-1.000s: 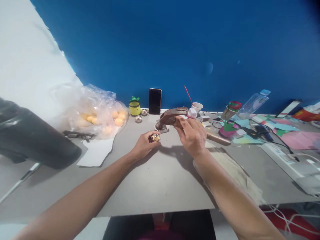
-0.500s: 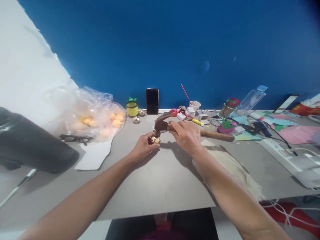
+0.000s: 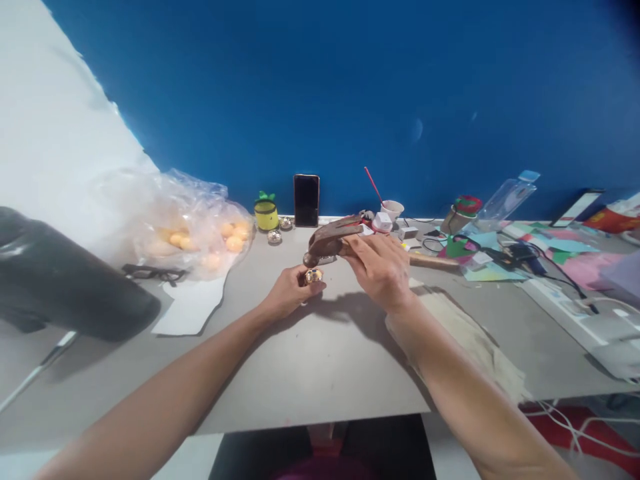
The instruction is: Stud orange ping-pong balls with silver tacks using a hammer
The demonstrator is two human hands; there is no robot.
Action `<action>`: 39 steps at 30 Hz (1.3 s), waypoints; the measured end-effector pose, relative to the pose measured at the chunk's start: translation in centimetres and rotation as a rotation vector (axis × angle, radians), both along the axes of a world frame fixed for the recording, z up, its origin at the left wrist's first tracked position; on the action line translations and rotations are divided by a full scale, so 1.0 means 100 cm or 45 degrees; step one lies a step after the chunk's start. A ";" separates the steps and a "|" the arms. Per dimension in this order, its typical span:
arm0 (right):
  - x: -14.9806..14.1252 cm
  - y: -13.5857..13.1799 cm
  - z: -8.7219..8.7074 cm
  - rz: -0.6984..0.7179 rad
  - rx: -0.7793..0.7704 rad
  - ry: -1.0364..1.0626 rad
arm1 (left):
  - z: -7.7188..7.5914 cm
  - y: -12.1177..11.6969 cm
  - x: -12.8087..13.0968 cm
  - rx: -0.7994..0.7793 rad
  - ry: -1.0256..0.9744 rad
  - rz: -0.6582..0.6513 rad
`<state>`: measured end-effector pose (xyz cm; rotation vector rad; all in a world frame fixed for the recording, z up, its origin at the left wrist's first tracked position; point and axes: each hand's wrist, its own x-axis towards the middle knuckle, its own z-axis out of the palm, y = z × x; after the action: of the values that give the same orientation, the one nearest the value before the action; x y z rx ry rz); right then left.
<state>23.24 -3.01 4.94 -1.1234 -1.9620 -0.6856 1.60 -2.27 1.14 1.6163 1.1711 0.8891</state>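
My left hand (image 3: 287, 293) pinches a small shiny gold ball (image 3: 314, 276) low over the grey table, between thumb and fingers. Dark spots show on the ball's upper side. Wrapped round the wooden handle of a claw hammer (image 3: 333, 241), close under its head, is my right hand (image 3: 383, 270). The brown metal head is tilted, its striking face just above the ball; whether they touch I cannot tell. Part of the handle is hidden by my fingers and comes out to the right.
Behind my hands stand a phone (image 3: 307, 200), a yellow pot (image 3: 266, 213) and two silvery balls (image 3: 274, 237). A plastic bag (image 3: 190, 227) of orange balls and a dark cylinder (image 3: 75, 280) lie left. To the right are a cloth (image 3: 465, 333), a power strip (image 3: 575, 327) and coloured paper.
The hammer head has lifted slightly and tipped over, while my right hand has rotated with it. My left hand still holds the ball, which shows more of its top now.
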 end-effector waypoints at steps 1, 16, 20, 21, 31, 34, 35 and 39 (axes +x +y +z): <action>0.000 0.000 0.000 0.026 0.017 -0.020 | -0.001 0.000 0.000 0.009 0.007 0.006; 0.005 -0.001 0.008 0.104 -0.023 -0.132 | -0.002 0.002 -0.002 0.018 0.089 -0.061; 0.007 0.000 0.008 0.013 -0.018 -0.064 | -0.006 0.003 -0.004 0.018 0.011 -0.030; 0.007 0.001 0.007 0.010 -0.055 -0.092 | -0.007 0.003 -0.004 0.018 0.004 -0.030; 0.010 0.002 0.005 -0.069 -0.153 -0.114 | -0.006 0.003 -0.002 0.093 0.027 -0.040; 0.009 0.003 0.002 -0.029 -0.213 -0.197 | -0.008 0.003 -0.002 0.261 0.175 -0.005; 0.009 0.004 0.002 -0.039 -0.212 -0.193 | -0.008 0.003 -0.002 0.299 0.200 -0.002; 0.008 0.003 0.002 -0.125 -0.191 -0.082 | -0.008 0.003 -0.003 0.193 0.094 -0.008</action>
<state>24.04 -2.76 5.15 -1.3098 -2.0510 -0.6415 1.31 -1.96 0.32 1.7873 1.1723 0.9405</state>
